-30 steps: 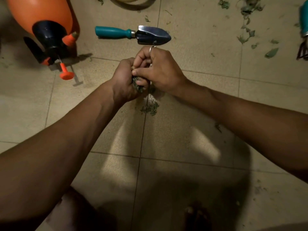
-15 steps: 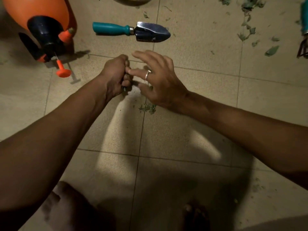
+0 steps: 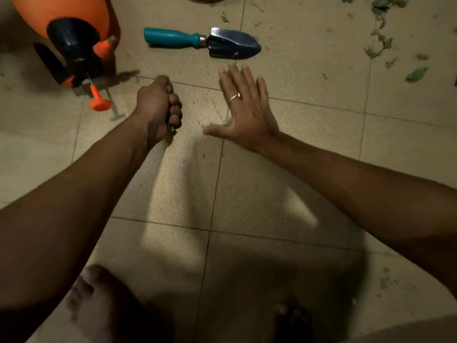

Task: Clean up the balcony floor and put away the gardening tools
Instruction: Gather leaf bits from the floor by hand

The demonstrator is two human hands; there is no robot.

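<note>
My left hand is curled into a fist just above the tiled floor, and a bit of dark leaf scrap shows at its lower edge. My right hand is spread flat, fingers straight, palm down on or just over the tiles, with a few leaf crumbs by its thumb. A trowel with a teal handle and dark metal blade lies on the floor just beyond both hands. Green leaf scraps are scattered at the upper right.
An orange pressure sprayer with a black pump head lies on its side at the upper left, its orange plunger knob near my left fist. My bare feet are at the bottom. Small debris lies at the lower right.
My hands have parted: the right hand left the left fist, opened flat and moved right onto the tiles. The left fist stayed closed. The small leaf pile between them is no longer visible.
</note>
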